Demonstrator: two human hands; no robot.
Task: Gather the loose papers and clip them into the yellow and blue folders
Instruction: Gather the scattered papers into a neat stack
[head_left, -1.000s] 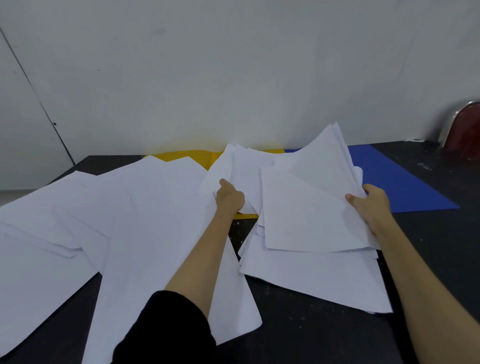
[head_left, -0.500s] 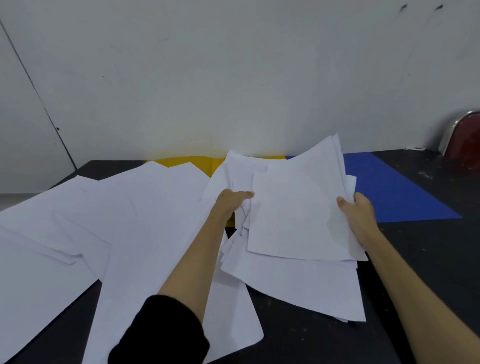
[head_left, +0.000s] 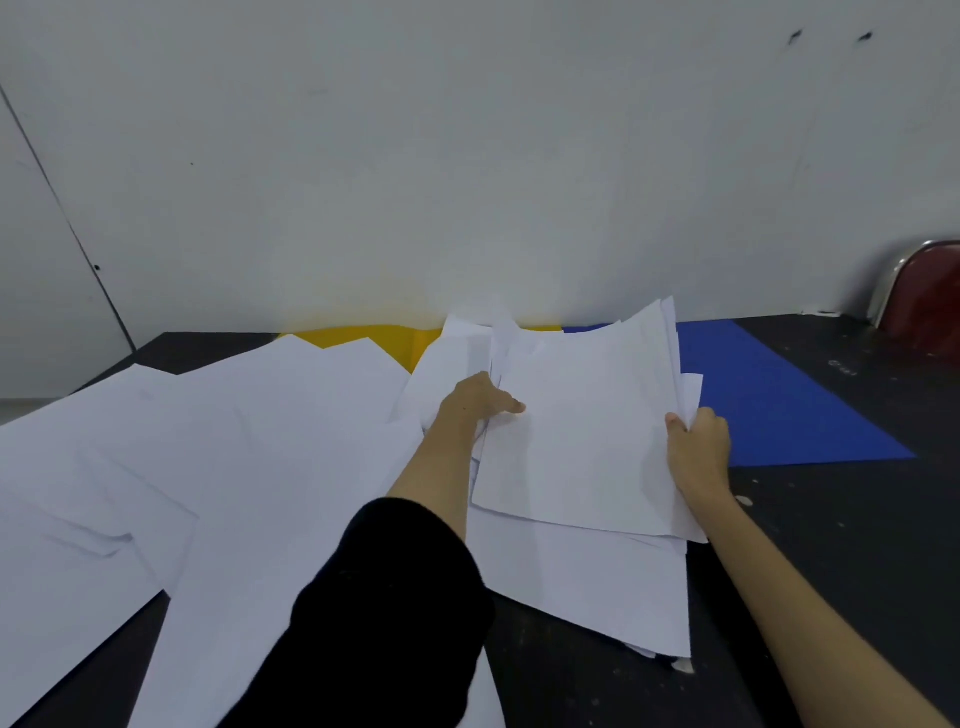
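Note:
An uneven stack of white papers (head_left: 587, 441) is held between both hands above the black table (head_left: 831, 545). My left hand (head_left: 475, 400) grips the stack's left edge, thumb on top. My right hand (head_left: 698, 449) grips its right edge. More loose white sheets (head_left: 234, 457) are spread over the left half of the table. The yellow folder (head_left: 384, 340) lies at the back by the wall, mostly covered by paper. Flat at the back right lies the blue folder (head_left: 779, 410), its left part hidden behind the held stack.
A white wall rises right behind the table. A dark red chair back with a metal frame (head_left: 924, 291) stands at the far right. Bare table surface shows at the right and along the front.
Both hands have drawn closer together, squaring the gathered sheets into a tighter stack that has shifted slightly left and toward me.

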